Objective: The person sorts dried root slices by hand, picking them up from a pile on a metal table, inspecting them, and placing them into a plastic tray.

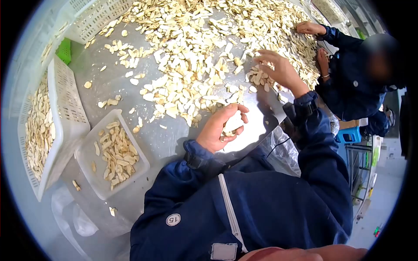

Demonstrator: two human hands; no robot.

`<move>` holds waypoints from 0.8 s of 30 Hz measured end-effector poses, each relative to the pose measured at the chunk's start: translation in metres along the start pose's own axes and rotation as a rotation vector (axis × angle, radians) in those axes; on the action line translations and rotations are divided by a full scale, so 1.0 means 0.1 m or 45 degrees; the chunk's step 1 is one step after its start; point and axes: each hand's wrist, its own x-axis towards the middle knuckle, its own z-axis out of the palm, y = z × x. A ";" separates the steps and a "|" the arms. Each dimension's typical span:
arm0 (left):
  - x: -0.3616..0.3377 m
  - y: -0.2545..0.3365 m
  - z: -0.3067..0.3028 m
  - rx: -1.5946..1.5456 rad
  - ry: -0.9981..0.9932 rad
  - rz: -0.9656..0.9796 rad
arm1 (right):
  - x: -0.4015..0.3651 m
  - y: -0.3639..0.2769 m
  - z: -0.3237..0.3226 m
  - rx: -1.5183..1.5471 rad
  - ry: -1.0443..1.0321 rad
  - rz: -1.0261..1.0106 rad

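Observation:
My left hand point(219, 128) is curled, palm up, around several pale dried slices point(233, 123), close to the near edge of the metal table point(167, 140). Farther to the right, my right hand point(282, 71) is over a heap of slices, its fingers stretched out and apart. No slice is visible in its grip, though its palm side is partly hidden. A wide spread of cream and brown-edged slices point(185, 71) lies in front of both hands.
To the left stand a shallow plastic tray point(141, 163) with browner slices and a tall white perforated basket point(69, 98) full of slices. Another white basket point(93, 19) is at the back. A co-worker point(352, 82) at right has both hands at the heap.

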 end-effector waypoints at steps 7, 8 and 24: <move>0.00 -0.02 -0.02 0.016 0.016 -0.032 | 0.67 0.36 0.52 -0.455 0.162 0.089; -0.01 0.00 -0.02 0.025 0.017 -0.028 | 0.67 0.38 0.58 -0.307 0.056 0.023; -0.01 -0.01 -0.04 0.079 0.020 -0.048 | 0.02 -0.57 0.19 0.181 0.012 -0.004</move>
